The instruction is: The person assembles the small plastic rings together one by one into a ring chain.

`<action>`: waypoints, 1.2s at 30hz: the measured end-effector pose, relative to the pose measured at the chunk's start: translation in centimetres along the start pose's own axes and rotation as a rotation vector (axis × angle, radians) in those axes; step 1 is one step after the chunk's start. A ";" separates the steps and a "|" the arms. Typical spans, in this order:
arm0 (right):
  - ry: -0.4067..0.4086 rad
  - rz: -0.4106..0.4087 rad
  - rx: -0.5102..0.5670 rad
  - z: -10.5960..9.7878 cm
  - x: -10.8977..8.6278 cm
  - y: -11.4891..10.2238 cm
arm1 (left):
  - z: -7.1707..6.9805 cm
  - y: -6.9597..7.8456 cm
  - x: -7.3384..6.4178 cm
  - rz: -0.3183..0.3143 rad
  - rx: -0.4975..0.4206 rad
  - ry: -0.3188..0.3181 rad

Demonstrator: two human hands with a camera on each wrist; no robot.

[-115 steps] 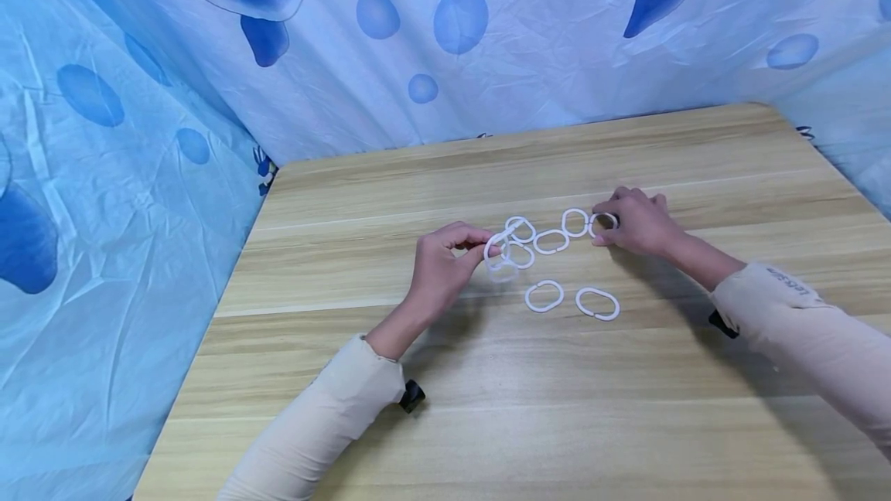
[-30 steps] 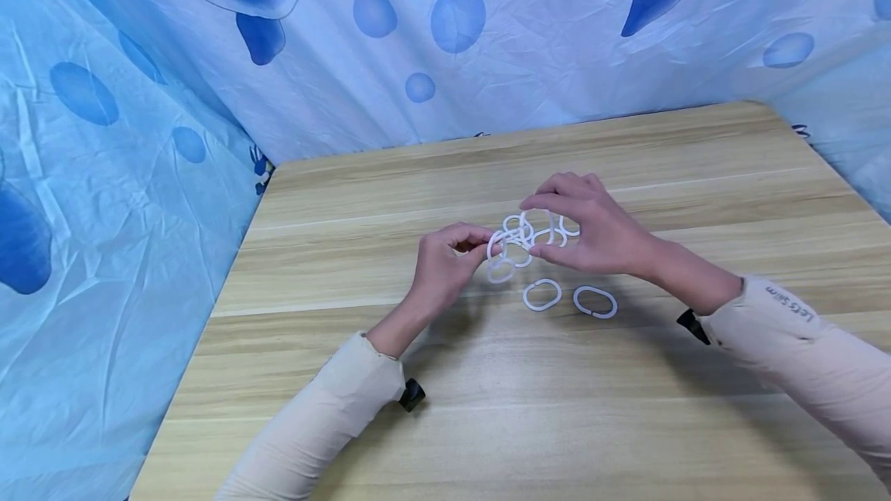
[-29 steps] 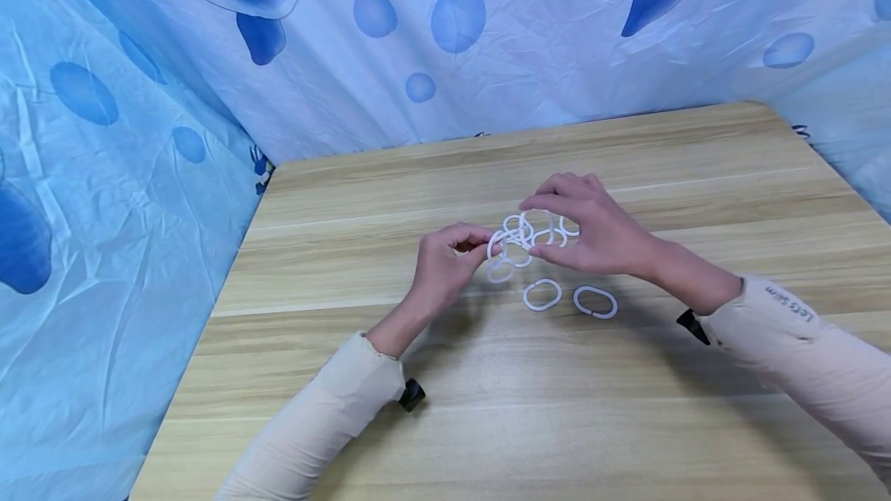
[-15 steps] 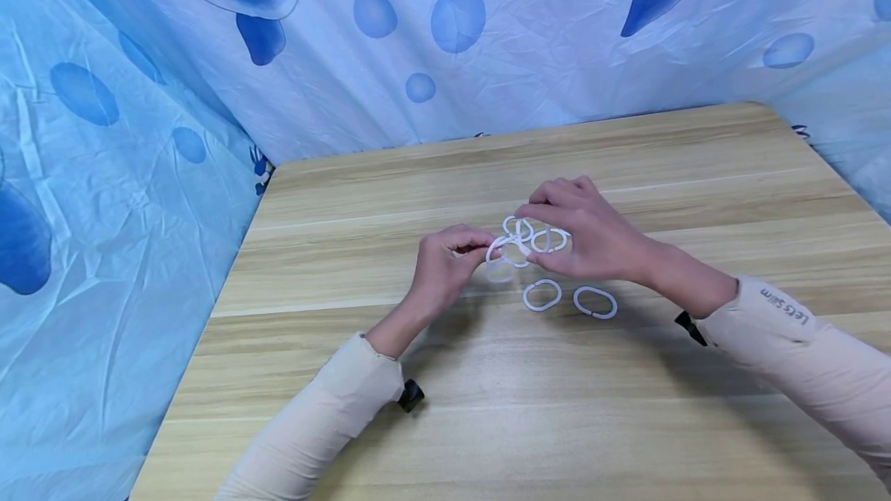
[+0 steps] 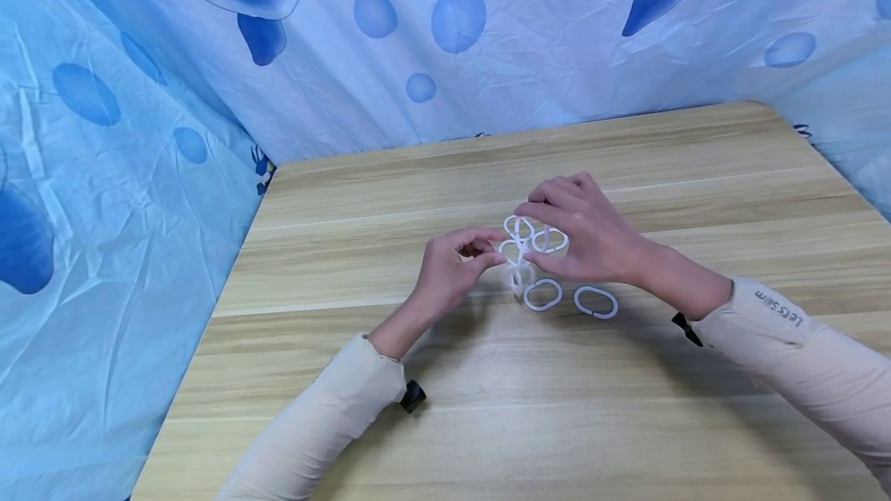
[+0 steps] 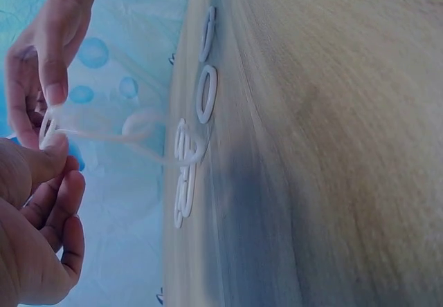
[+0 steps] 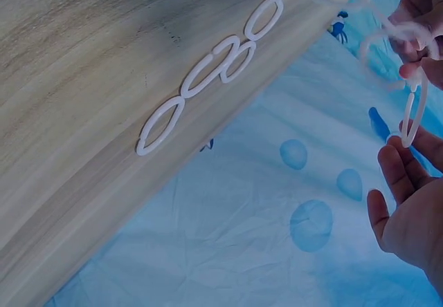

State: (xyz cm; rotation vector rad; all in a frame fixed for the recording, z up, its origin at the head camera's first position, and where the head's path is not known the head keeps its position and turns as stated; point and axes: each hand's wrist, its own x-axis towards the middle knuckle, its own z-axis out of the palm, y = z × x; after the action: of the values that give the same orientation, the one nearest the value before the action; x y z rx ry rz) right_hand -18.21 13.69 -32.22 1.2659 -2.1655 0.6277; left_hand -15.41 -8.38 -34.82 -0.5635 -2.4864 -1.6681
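White plastic oval ring links are the things at hand. My right hand [image 5: 585, 234] holds one ring upright by its ends between thumb and fingers; this ring [image 7: 410, 124] shows clearly in the right wrist view. My left hand [image 5: 452, 265] pinches with thumb and fingertips at that ring's near side, where another link meets it. From there a blurred chain of links [image 5: 517, 278] hangs above the table. Behind the hands, several loose rings [image 5: 550, 240] lie on the table. The exact joint between the links is hidden by fingertips and blur.
Two more rings lie nearer the front, a left one [image 5: 543, 295] and a right one [image 5: 595, 302]. The wooden table [image 5: 445, 424] reaches to a blue curtain [image 5: 459, 99] with printed whales behind it. Both sleeves carry black wrist cameras.
My right hand has come left from the far rings with one ring and met the left hand. In the last half second the hanging chain has swung right, and the left fingertips have shifted slightly right.
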 end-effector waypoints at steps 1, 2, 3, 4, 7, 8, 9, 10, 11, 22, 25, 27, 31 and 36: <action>-0.001 0.002 -0.005 0.0 0.0 0.0 | 0.0 0.0 0.0 -0.007 -0.002 -0.003; -0.002 0.003 -0.009 -0.1 -0.1 0.0 | 0.0 0.0 0.0 -0.009 -0.002 -0.004; -0.002 0.004 -0.012 -0.1 -0.1 0.0 | 0.0 0.0 0.0 -0.012 -0.003 -0.003; 0.000 0.005 -0.013 -0.1 -0.1 0.1 | 0.0 0.0 0.0 -0.014 -0.004 -0.002; 0.011 0.003 -0.015 -0.1 -0.2 0.1 | 0.0 0.1 -0.1 -0.013 -0.005 0.002; 0.016 0.002 -0.015 -0.1 -0.2 0.1 | 0.0 0.0 -0.1 -0.002 -0.001 0.000; 0.021 0.001 -0.014 -0.1 -0.2 0.2 | 0.0 0.0 -0.1 0.010 0.009 -0.004; 0.028 -0.001 -0.013 -0.1 -0.2 0.2 | 0.0 0.0 -0.1 0.019 0.015 -0.012; 0.033 -0.003 -0.013 -0.1 -0.1 0.2 | 0.0 0.0 -0.1 0.030 0.024 -0.020; 0.065 -0.024 0.016 0.2 -0.1 -0.1 | 0.4 0.3 0.1 -0.102 -0.143 -0.150; 0.069 -0.028 0.019 0.3 0.0 -0.1 | 0.5 0.5 0.2 -0.155 -0.212 -0.170; 0.073 -0.028 0.022 0.3 0.0 -0.2 | 0.5 0.5 0.2 -0.187 -0.250 -0.173; 0.072 -0.015 0.040 0.3 -0.1 -0.2 | 0.5 0.6 0.3 -0.238 -0.311 -0.156; 0.062 0.039 0.077 0.1 -0.1 -0.1 | 0.4 1.0 0.4 -0.261 -0.316 -0.100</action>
State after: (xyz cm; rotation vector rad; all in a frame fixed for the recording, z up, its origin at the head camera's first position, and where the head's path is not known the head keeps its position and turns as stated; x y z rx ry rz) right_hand -18.09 13.61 -32.36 1.2298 -2.1378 0.7630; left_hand -15.38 -7.63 -34.03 -0.3674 -2.4667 -2.2058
